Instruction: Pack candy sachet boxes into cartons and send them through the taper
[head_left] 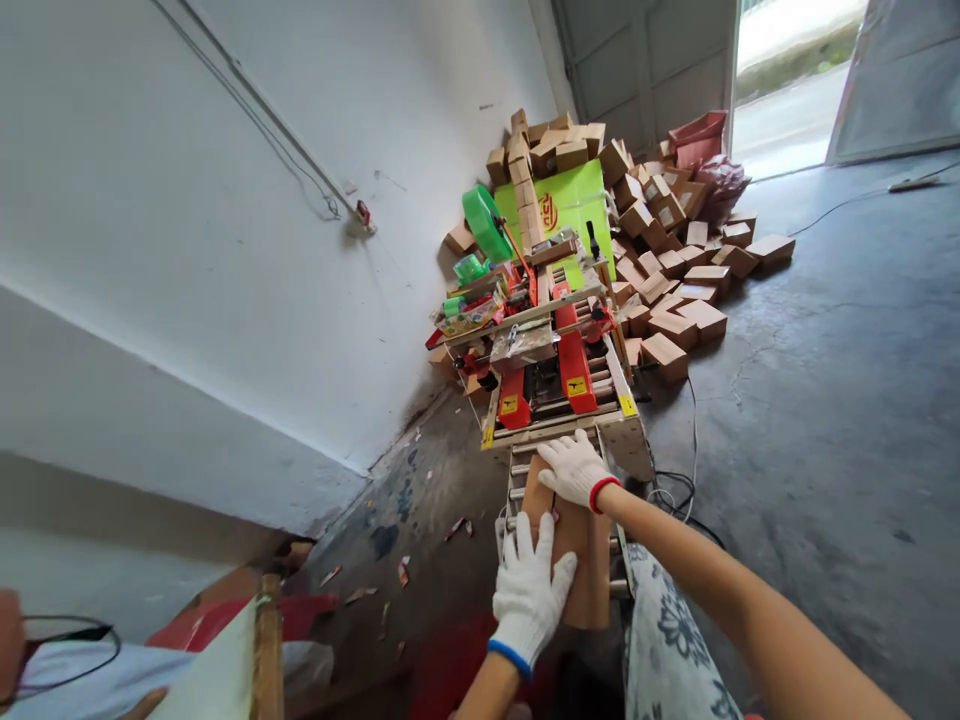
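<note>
A brown cardboard box lies on a roller conveyor in front of a red and steel carton-sealing machine. My left hand, in a white glove with a blue cuff, lies flat with fingers spread on the box's near end. In a white glove with a red cuff, my right hand presses down on the far end of the box, fingers curled over its top, close to the machine's mouth.
Behind the machine is a heap of sealed brown boxes around a green carton. A white wall runs along the left. Cables lie on the concrete floor at right. Another person is at the bottom left.
</note>
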